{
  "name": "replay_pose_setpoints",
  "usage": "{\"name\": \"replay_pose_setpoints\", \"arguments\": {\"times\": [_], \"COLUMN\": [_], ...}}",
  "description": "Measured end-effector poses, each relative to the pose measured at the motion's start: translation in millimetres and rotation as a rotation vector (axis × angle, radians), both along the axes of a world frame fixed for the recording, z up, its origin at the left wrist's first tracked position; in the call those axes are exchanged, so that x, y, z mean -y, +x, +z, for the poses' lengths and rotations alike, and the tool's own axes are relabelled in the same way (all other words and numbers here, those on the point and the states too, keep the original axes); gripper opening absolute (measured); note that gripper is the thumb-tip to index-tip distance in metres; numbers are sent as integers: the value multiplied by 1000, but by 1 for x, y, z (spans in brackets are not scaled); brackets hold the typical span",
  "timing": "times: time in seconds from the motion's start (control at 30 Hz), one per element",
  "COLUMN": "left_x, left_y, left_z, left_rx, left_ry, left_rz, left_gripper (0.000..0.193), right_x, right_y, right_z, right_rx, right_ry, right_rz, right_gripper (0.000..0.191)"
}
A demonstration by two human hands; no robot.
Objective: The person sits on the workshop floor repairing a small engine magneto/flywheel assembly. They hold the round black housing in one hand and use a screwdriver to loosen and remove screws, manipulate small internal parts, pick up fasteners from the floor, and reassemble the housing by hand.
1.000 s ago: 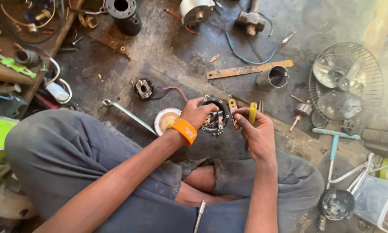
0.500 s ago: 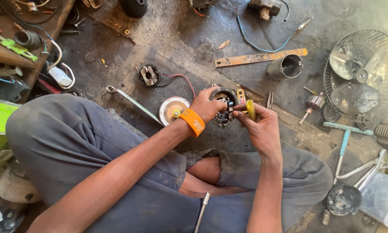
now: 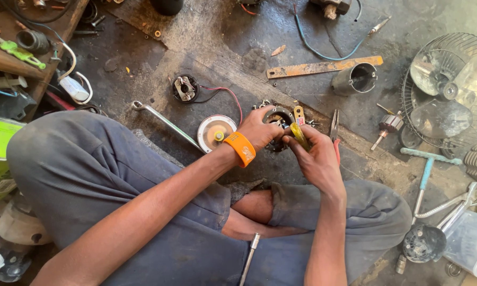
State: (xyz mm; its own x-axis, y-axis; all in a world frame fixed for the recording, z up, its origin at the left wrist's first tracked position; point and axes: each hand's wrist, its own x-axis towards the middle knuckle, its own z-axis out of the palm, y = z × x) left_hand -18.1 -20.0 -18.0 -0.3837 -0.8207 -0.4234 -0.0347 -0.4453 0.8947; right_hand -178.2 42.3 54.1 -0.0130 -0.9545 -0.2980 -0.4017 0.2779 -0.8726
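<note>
On the floor between the knees, left hand (image 3: 262,130) clamps a round motor stator (image 3: 277,117), fingers curled over its rim. Right hand (image 3: 315,159) is closed around a yellow-handled screwdriver (image 3: 300,135), tip at the stator. Likely heavy, rigid metal (thin windings look fragile), so best held by the outer rim. Red-handled pliers (image 3: 335,131) lie just beside; a white disc (image 3: 214,131) sits near the wrist.

A round motor part (image 3: 279,123) sits on the floor between the left hand (image 3: 262,130) and right hand (image 3: 315,156), with a disc (image 3: 213,131) and spanner (image 3: 164,119) to its left, pliers (image 3: 334,130) just right, and a fan guard (image 3: 453,87) far right.
</note>
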Motion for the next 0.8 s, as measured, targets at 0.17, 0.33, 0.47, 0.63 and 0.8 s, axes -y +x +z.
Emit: {"name": "replay_pose_setpoints", "arguments": {"times": [0.17, 0.33, 0.47, 0.63, 0.8], "left_x": [0, -2, -3, -4, -5], "left_y": [-3, -3, -3, -2, -4], "left_z": [-9, -14, -12, -13, -15], "left_rx": [1, 51, 24, 1, 51], "left_ry": [-1, -66, -57, -132, -171], "left_rz": [4, -9, -23, -48, -3], "left_gripper": [65, 59, 60, 54, 62], "right_x": [-1, 1, 0, 0, 0], "right_y": [4, 9, 12, 14, 13], "right_z": [3, 10, 14, 13, 11], "right_rx": [-91, -220, -399, -433, -382], "right_ry": [-138, -132, -148, -186, -218], "right_rz": [32, 20, 44, 42, 57], "right_gripper": [14, 15, 16, 16, 18]}}
